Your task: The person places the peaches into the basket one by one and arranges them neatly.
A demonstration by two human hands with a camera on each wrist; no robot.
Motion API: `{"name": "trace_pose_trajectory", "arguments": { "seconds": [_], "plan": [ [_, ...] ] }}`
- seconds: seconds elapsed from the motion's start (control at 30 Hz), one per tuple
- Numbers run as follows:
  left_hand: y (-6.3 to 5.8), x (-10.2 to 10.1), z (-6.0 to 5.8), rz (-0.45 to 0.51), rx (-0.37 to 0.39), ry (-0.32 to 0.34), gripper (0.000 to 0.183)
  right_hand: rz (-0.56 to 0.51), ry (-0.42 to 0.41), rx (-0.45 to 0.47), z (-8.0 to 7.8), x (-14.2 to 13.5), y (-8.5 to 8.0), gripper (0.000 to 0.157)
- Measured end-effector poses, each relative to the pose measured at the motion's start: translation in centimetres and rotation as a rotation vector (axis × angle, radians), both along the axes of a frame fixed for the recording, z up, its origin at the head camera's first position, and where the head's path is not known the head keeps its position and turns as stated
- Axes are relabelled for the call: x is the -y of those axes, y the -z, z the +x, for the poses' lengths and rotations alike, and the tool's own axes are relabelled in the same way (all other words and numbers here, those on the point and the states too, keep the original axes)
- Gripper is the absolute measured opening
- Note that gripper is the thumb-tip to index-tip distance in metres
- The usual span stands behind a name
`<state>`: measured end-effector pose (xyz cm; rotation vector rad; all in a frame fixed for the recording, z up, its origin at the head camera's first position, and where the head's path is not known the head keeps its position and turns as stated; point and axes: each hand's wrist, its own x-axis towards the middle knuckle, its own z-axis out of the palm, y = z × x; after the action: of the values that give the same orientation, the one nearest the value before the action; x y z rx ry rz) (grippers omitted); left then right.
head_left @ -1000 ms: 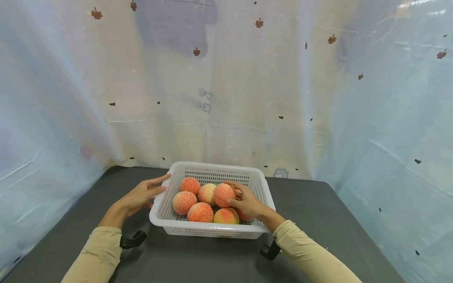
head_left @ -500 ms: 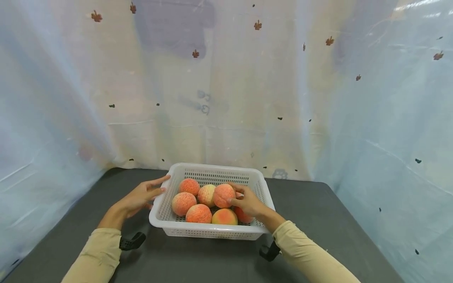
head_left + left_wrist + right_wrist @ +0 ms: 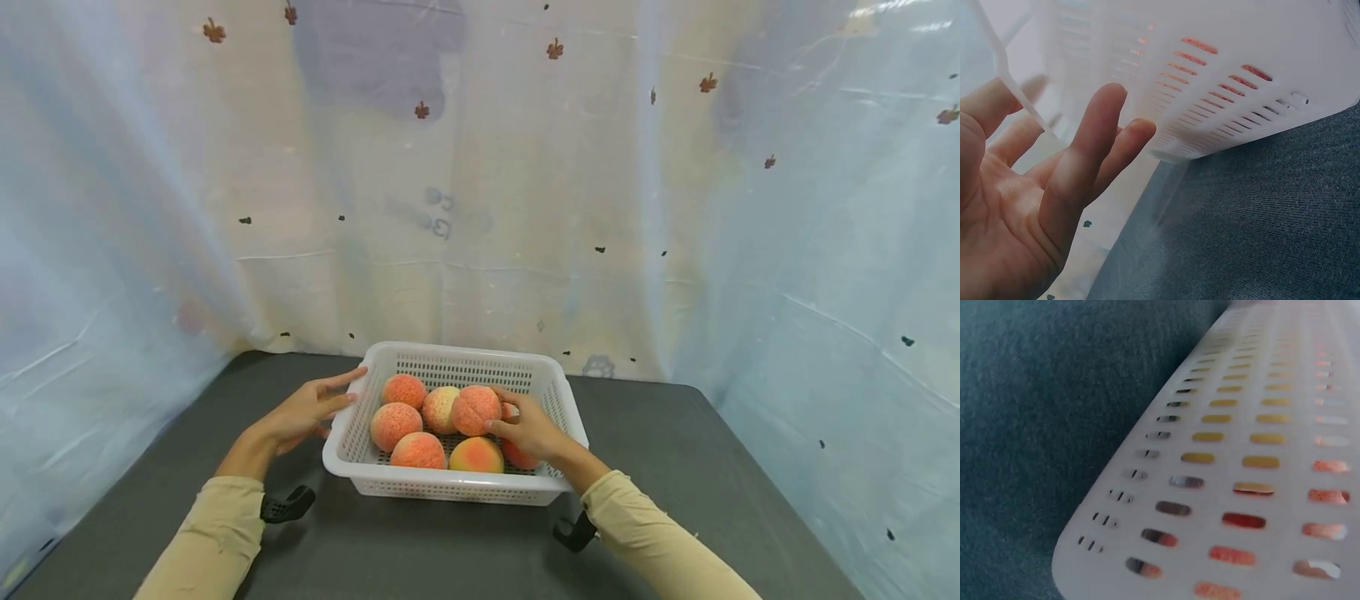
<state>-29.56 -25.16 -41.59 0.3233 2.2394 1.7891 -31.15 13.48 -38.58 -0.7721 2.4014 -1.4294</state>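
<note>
A white slotted plastic basket (image 3: 457, 482) holds several peaches, mostly orange-red and speckled. My right hand (image 3: 531, 429) reaches over its right side and grips a peach (image 3: 476, 410) with a visible seam, raised slightly among the others. Beside it are a pale yellowish peach (image 3: 439, 409) and a yellow-orange one (image 3: 476, 456); another red peach (image 3: 519, 454) is partly under the right hand. My left hand (image 3: 303, 412) touches the basket's left rim, its fingers extended along the outer wall in the left wrist view. The right wrist view shows only the basket's slotted wall; the right hand is hidden there.
The basket stands on a dark grey cloth-covered table (image 3: 420, 550). Pale patterned curtains (image 3: 495, 208) hang behind the table and on both sides. Each wrist bears a black mount, the left one (image 3: 288, 505) near the basket's front left corner.
The gripped peach has turned a little, bringing its seam into view. The front middle and yellow-orange peaches have shifted slightly left in the basket. My left hand stays at the rim.
</note>
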Motion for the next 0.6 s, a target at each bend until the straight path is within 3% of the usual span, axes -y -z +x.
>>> {"name": "trace_pose_trajectory", "arguments": {
  "seconds": [0.27,0.6],
  "plan": [
    [0.0,0.2,0.1,-0.001,-0.003,0.008,0.069,-0.001,0.122,-0.039,0.4,-0.1,-0.3,0.058],
    [-0.1,0.2,0.2,0.002,0.002,0.000,0.070,0.009,0.040,-0.009,0.7,-1.7,-2.1,0.048]
  ]
}}
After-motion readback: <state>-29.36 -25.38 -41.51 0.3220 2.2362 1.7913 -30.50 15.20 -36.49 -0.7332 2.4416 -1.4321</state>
